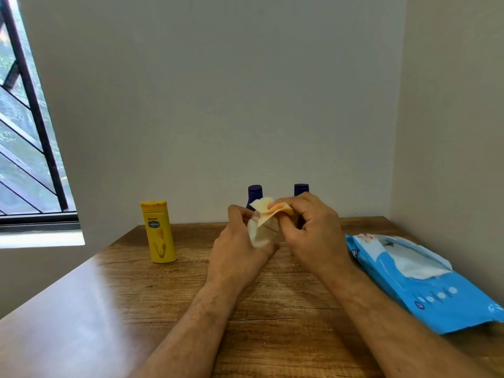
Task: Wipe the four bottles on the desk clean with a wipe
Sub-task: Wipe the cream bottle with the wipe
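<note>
Both my hands are raised over the middle of the desk [136,296] around a pale wipe [263,227]. My left hand [240,246] curls round the wipe's lower part. My right hand [311,230] pinches its upper fold, where something orange-yellow shows; whether a bottle is inside the wipe I cannot tell. A yellow lotion bottle [159,233] stands upright at the left. Behind my hands, near the wall, stand two bottles with dark blue caps [255,191] [301,188], their bodies hidden by my hands.
A blue pack of wipes [441,293] lies at the right of the desk with its flap open and a white wipe sticking out. A wall closes off the desk at the back and right. A barred window is at the left.
</note>
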Available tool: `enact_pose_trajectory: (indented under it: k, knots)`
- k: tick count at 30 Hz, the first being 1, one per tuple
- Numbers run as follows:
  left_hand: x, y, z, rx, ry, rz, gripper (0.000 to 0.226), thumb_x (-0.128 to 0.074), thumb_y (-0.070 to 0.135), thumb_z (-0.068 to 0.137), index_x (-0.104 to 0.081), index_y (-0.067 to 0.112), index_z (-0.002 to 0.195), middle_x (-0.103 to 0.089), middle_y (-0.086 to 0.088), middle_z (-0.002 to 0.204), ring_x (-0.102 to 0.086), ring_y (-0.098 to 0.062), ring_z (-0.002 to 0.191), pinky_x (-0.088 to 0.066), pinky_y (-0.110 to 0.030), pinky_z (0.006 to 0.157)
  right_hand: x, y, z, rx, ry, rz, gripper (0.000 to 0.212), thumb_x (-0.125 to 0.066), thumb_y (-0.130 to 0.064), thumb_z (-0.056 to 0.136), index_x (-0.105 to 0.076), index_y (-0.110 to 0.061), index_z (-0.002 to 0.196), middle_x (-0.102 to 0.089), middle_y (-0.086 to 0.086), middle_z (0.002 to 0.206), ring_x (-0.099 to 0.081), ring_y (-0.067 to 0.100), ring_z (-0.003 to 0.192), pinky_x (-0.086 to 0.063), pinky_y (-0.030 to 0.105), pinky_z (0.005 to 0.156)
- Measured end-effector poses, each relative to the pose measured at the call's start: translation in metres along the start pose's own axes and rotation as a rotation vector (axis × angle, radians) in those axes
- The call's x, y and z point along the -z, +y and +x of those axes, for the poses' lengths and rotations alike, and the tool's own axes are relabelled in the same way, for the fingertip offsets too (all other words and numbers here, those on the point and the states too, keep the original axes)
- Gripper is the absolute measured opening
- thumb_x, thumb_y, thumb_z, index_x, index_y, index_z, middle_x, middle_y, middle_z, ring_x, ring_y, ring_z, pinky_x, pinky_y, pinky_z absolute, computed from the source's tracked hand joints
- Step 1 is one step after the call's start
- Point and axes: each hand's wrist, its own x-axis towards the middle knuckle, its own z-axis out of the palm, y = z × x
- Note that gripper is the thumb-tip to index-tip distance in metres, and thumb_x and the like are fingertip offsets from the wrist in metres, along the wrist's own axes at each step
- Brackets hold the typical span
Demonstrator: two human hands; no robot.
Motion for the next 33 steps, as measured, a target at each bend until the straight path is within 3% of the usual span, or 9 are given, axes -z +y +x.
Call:
enact_pose_trajectory:
  k: [4, 10, 14, 17, 19, 23, 27, 30, 33]
  knots:
    - [-0.002, 0.004, -0.001, -0.029, 0.002, -0.033, 0.054, -0.078, 0.038, 0.077, -0.034, 0.033, 0.107, -0.064, 0.013, 0.091, -0.066, -0.006, 0.080, -0.056, -0.032, 0.066, -0.003, -0.003, -0.005, 0.090, -0.135, -0.137, 0.020, -0.064, -0.019, 0.092, -0.072, -0.023, 0.109, -0.058, -0.015, 0.098, -0.057, 0.002, 0.084, -0.051, 0.015, 0.072]
    - [0.005, 0.004, 0.005, 0.027, 0.136, -0.302, 0.069, -0.091, 0.033, 0.065, -0.044, 0.027, 0.114, -0.059, 0.012, 0.106, -0.063, -0.003, 0.086, -0.054, -0.020, 0.063, 0.000, 0.003, -0.003, 0.025, -0.077, -0.153, 0.018, -0.064, -0.014, 0.088, -0.069, -0.028, 0.098, -0.060, -0.016, 0.095, -0.057, 0.001, 0.085, -0.047, 0.012, 0.069]
    - [0.006, 0.001, 0.007, 0.125, 0.039, -0.528, 0.064, -0.085, 0.050, 0.059, -0.056, 0.037, 0.114, -0.059, 0.003, 0.116, -0.065, -0.013, 0.097, -0.056, -0.024, 0.065, 0.001, 0.003, -0.001, -0.061, -0.035, -0.062, 0.015, -0.065, -0.015, 0.089, -0.068, -0.028, 0.097, -0.061, -0.020, 0.094, -0.057, -0.002, 0.088, -0.046, 0.009, 0.068]
    - [0.009, -0.002, 0.008, 0.203, -0.042, -0.766, 0.055, -0.079, 0.035, 0.069, -0.065, 0.028, 0.121, -0.069, -0.011, 0.112, -0.071, -0.020, 0.089, -0.058, -0.031, 0.067, 0.000, 0.001, -0.001, -0.114, -0.025, 0.035, 0.014, -0.067, -0.016, 0.090, -0.067, -0.029, 0.097, -0.062, -0.020, 0.094, -0.056, -0.007, 0.083, -0.044, 0.005, 0.065]
    - [0.009, -0.001, 0.007, 0.182, -0.127, -0.800, 0.052, -0.079, 0.033, 0.073, -0.065, 0.026, 0.123, -0.071, -0.011, 0.112, -0.071, -0.030, 0.097, -0.062, -0.042, 0.075, 0.001, -0.001, -0.002, -0.129, -0.038, 0.073, 0.015, -0.067, -0.016, 0.090, -0.066, -0.029, 0.098, -0.062, -0.019, 0.093, -0.055, -0.010, 0.078, -0.043, 0.004, 0.062]
    - [0.004, 0.002, 0.004, 0.144, -0.275, -0.877, 0.069, -0.086, 0.024, 0.070, -0.056, 0.021, 0.132, -0.072, -0.011, 0.117, -0.070, -0.031, 0.108, -0.059, -0.046, 0.089, 0.001, -0.004, -0.002, -0.177, -0.094, 0.164, 0.026, -0.064, -0.008, 0.089, -0.063, -0.033, 0.095, -0.062, -0.015, 0.085, -0.056, -0.010, 0.067, -0.042, 0.008, 0.051]
    - [0.007, 0.001, 0.006, 0.283, -0.244, -1.066, 0.088, -0.082, 0.008, 0.059, -0.037, 0.027, 0.132, -0.074, -0.007, 0.103, -0.073, -0.024, 0.090, -0.061, -0.040, 0.074, -0.002, -0.003, -0.003, -0.243, -0.183, 0.232, 0.022, -0.063, -0.015, 0.093, -0.063, -0.037, 0.090, -0.063, -0.023, 0.088, -0.059, -0.006, 0.078, -0.045, 0.007, 0.058]
    - [0.011, 0.004, 0.004, 0.356, -0.292, -1.270, 0.066, -0.069, 0.015, 0.063, -0.045, 0.012, 0.125, -0.064, -0.012, 0.091, -0.063, -0.019, 0.066, -0.050, -0.031, 0.050, -0.005, -0.005, -0.005, -0.265, -0.224, 0.250, 0.018, -0.063, -0.017, 0.095, -0.067, -0.035, 0.092, -0.064, -0.021, 0.085, -0.059, -0.008, 0.071, -0.044, 0.007, 0.057]
    - [0.012, 0.006, 0.005, 0.428, -0.294, -1.385, 0.053, -0.062, 0.017, 0.069, -0.055, 0.000, 0.119, -0.063, -0.017, 0.090, -0.061, -0.024, 0.069, -0.048, -0.031, 0.052, -0.004, -0.007, -0.005, -0.279, -0.244, 0.248, 0.014, -0.065, -0.018, 0.094, -0.068, -0.032, 0.092, -0.065, -0.017, 0.087, -0.060, -0.010, 0.069, -0.043, 0.005, 0.055]
